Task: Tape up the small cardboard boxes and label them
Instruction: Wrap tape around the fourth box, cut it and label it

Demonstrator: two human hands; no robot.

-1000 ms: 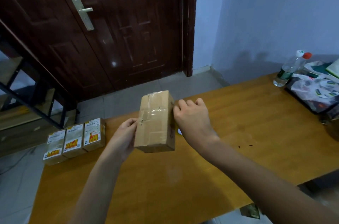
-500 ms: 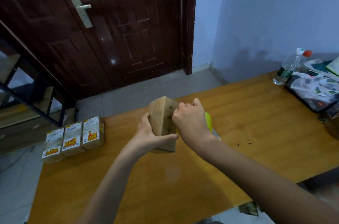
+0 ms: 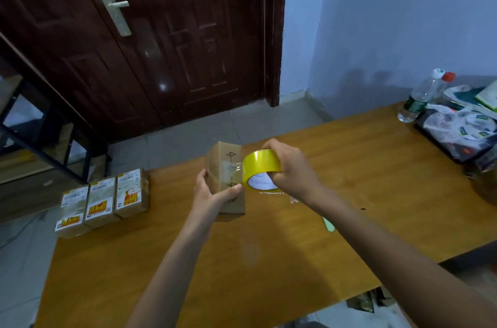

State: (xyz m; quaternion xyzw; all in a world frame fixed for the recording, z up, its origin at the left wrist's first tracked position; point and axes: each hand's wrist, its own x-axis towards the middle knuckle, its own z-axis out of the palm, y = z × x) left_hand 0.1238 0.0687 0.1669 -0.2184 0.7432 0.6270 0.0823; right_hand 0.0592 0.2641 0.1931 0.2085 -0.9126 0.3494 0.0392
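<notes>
A small brown cardboard box (image 3: 228, 163) with handwriting on its side is held upright above the wooden table (image 3: 269, 260). My left hand (image 3: 212, 193) grips its lower left, thumb pressing on a strip of clear tape across the side. My right hand (image 3: 291, 169) holds a yellow tape roll (image 3: 261, 165) right next to the box, with tape running from the roll onto the box. Three labelled boxes (image 3: 103, 201) stand in a row at the table's left edge.
A small pale green object (image 3: 328, 225) lies on the table under my right forearm. Two plastic bottles (image 3: 422, 97) and a pile of bags and packets (image 3: 462, 128) sit at the far right. A dark door and tiled floor lie beyond the table.
The box was turned so its handwritten side faces me. My right hand drew the yellow roll out to the right, stretching tape over the box. My left thumb moved onto the tape.
</notes>
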